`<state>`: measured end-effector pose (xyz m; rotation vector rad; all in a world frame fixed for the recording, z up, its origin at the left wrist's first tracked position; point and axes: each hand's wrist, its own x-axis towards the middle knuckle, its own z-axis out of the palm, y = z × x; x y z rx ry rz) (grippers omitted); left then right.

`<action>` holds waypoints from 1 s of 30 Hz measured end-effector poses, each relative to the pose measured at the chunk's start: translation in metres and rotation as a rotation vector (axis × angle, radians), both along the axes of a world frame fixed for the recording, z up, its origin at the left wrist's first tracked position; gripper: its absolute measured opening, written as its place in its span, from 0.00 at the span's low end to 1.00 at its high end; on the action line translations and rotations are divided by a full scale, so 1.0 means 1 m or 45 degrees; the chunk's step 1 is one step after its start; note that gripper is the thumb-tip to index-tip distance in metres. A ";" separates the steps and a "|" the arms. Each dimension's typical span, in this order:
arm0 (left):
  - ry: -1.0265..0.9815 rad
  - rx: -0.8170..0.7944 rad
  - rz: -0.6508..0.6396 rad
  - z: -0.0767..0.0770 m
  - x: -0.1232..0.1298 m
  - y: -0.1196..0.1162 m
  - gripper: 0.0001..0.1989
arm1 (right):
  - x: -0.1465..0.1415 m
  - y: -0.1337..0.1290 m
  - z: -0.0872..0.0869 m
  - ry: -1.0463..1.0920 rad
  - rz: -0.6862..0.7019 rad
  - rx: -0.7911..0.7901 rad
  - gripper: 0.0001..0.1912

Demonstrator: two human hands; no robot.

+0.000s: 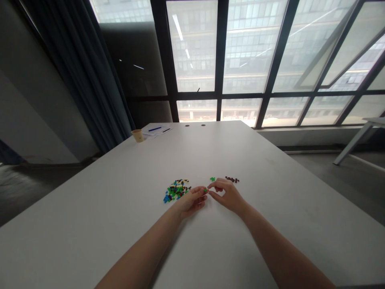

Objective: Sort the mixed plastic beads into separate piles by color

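My left hand [193, 200] is closed above the table, with a small green toy brick [205, 190] between its thumb and fingers. From the other side my right hand [226, 194] meets it, thumb and forefinger drawn close together at the brick's edge. What sits between those right fingertips is too small to make out. Just left of my left hand lies a pile of toy bricks [177, 190] in green, blue, yellow, white and dark brown. A few green bricks [212, 179] and a scatter of dark brown bricks [232, 179] lie beyond my right hand.
The long white table [126, 212] stretches toward large windows. At its far left are a paper cup [138, 135] and paper sheets [149, 133] with a blue pen [155, 129]. Two small dark discs lie at the far edge. A white-legged piece of furniture [355, 140] stands off to the right.
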<state>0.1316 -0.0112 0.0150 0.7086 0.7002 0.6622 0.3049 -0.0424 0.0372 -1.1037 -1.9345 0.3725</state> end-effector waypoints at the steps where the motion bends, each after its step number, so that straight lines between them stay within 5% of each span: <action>1: 0.011 0.004 0.005 0.000 0.000 0.000 0.16 | 0.000 0.000 0.001 -0.001 -0.001 -0.003 0.06; 30: 0.242 0.370 0.039 -0.001 0.008 -0.003 0.19 | -0.002 0.000 -0.002 0.000 0.063 -0.078 0.06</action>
